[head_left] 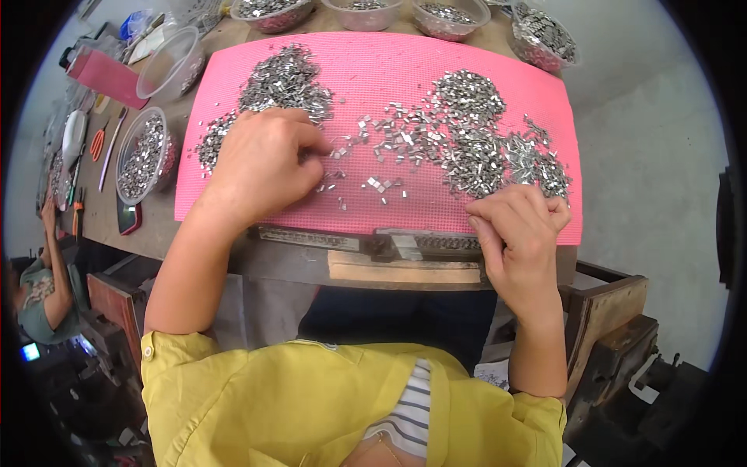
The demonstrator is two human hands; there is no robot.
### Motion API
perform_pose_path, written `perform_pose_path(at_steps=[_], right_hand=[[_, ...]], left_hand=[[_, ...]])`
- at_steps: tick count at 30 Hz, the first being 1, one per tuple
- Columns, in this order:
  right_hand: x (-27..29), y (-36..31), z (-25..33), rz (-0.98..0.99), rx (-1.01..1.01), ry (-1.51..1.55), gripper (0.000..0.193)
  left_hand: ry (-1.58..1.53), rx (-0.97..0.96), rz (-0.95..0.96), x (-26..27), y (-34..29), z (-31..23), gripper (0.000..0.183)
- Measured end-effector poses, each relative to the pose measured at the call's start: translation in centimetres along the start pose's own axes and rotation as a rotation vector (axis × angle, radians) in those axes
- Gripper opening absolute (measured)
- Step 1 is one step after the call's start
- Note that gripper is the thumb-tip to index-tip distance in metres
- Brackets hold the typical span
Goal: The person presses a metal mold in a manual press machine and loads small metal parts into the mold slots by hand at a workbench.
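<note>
My left hand [268, 156] is over the left part of a pink ribbed mat [342, 58], its fingers curled and the thumb close to the forefinger. It is beside a heap of small silvery metal pieces [288, 82]; anything between its fingertips is hidden. At the mat's near right, my right hand [525, 229] has thumb and forefinger drawn together below a larger heap of metal pieces [475, 152]. Whether a piece is pinched there is too small to tell. Loose metal pieces [377, 185] are scattered between the hands. Along the mat's near edge runs a dark metal bar [311, 238].
Clear plastic bowls of metal pieces, such as this bowl [142, 156], stand left and behind the mat. Orange-handled scissors [97, 144], a pink bottle [107, 76] and a phone [129, 216] lie at the left. Another person's arm [54, 272] shows at far left.
</note>
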State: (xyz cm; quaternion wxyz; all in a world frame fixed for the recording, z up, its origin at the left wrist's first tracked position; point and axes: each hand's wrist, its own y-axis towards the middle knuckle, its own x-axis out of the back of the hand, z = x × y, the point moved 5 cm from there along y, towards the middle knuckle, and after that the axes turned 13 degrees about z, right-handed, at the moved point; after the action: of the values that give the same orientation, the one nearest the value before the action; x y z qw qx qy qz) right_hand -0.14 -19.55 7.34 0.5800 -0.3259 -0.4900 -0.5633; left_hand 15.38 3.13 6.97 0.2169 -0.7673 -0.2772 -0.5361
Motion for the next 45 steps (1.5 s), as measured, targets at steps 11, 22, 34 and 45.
perform_pose_path(at_steps=[11, 22, 34, 45], right_hand=[[-3.6, 4.3, 2.7, 0.018, 0.121, -0.044, 0.012], [-4.6, 4.8, 3.6, 0.068, 0.177, -0.048, 0.011], [-4.1, 4.7, 3.7, 0.044, 0.221, -0.019, 0.014], [-4.0, 5.7, 4.0, 0.164, 0.237, -0.069, 0.011]], left_hand=[[0.285, 0.009, -0.104, -2.2, -0.2, -0.4, 0.007], [-0.031, -0.105, 0.062, -1.4, -4.4, -2.9, 0.011], [-0.160, -0.031, -0.129, -2.9, -5.9, -0.7, 0.017], [-0.189, -0.020, -0.091, -2.8, -5.7, -0.8, 0.013]])
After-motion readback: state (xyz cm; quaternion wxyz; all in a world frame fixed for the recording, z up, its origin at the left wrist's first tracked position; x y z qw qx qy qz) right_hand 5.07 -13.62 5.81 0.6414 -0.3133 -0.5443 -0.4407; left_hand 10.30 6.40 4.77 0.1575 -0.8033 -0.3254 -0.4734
